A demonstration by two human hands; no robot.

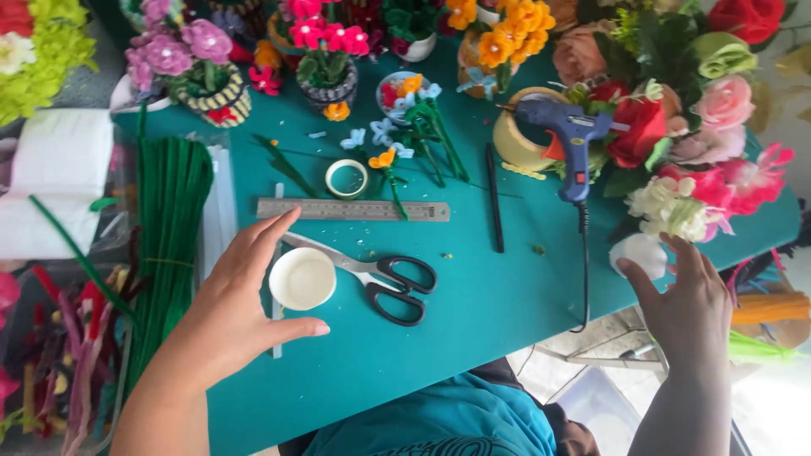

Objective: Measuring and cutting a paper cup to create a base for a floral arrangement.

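Note:
My left hand (232, 300) curls around a small white round cup (302, 278) on the teal table (473, 295), thumb below it and fingers above, touching its rim. Black-handled scissors (376, 276) lie just right of the cup. At the table's right edge my right hand (686, 306) touches a white rounded object (639, 251) with its fingertips. A steel ruler (353, 209) lies beyond the cup.
A blue glue gun (571, 139) rests on a tape roll, its cord hanging off the front edge. A bundle of green pipe cleaners (171, 228) lies at left. Pots of handmade flowers (329, 51) line the back; a bouquet (684, 143) fills the right.

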